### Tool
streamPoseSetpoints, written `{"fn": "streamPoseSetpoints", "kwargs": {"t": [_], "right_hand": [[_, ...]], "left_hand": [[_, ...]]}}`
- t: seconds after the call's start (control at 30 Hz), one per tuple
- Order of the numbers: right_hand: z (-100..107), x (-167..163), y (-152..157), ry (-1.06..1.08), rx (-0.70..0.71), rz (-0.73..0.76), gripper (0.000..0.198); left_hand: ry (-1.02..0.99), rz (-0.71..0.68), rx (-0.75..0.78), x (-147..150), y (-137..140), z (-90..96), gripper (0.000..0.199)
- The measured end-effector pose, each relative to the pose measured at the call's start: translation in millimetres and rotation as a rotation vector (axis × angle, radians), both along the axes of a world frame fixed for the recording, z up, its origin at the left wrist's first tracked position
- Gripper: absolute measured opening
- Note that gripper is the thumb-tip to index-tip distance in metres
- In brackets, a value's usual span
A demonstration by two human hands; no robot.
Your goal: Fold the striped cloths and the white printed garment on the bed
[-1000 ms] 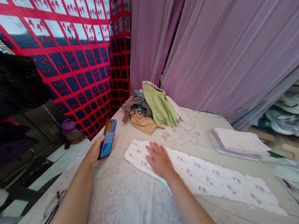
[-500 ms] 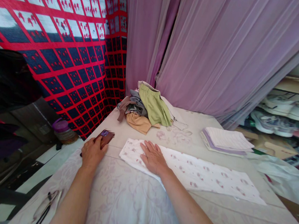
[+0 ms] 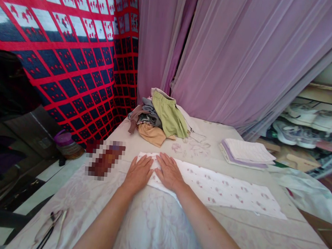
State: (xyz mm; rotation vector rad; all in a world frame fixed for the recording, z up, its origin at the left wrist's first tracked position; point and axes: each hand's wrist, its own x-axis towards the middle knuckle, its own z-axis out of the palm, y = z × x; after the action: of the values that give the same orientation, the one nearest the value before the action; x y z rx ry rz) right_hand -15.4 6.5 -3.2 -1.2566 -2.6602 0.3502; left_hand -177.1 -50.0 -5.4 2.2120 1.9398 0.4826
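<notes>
A long white cloth with small printed figures [image 3: 221, 183], folded into a strip, lies across the bed in front of me. My left hand [image 3: 140, 172] rests flat on its left end, fingers stretched out. Beside it, my right hand [image 3: 168, 172] also lies flat on the cloth with the fingers extended, and the two thumbs nearly meet. Neither hand grips anything. Left of my left hand is a brown phone [image 3: 106, 162], blurred by pixels.
Behind the cloth sits a heap of clothes with green shorts [image 3: 169, 115] on top. A folded stack of cloths [image 3: 246, 154] lies at the right. Glasses [image 3: 49, 226] are at the near left. Shoes [image 3: 296, 133] stand on a rack beyond the bed's right side.
My left hand has moved right, off the phone and onto the left end of the white cloth. My right hand stays flat on the cloth. The view has shifted slightly.
</notes>
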Motion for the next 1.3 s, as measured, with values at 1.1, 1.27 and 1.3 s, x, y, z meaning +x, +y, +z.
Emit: {"fn": "streamPoseSetpoints", "kwargs": {"t": [1.1,1.27,1.3], "right_hand": [[12.1,187.0,-15.1,-0.166,-0.059,-0.56,0.054],[3.3,213.7,-16.7,-0.159,-0.113,-0.525,0.057],[3.1,220.1,-15.1,-0.155,-0.106,-0.539,0.057]], "left_hand": [[0.062,-0.033,-0.012,43.5,36.1,6.0,0.046],[0.092,-0.028,-0.103,69.9,41.7,-6.5,0.066],[0.107,-0.025,-0.111,70.9,41.2,-7.4,0.068]]}}
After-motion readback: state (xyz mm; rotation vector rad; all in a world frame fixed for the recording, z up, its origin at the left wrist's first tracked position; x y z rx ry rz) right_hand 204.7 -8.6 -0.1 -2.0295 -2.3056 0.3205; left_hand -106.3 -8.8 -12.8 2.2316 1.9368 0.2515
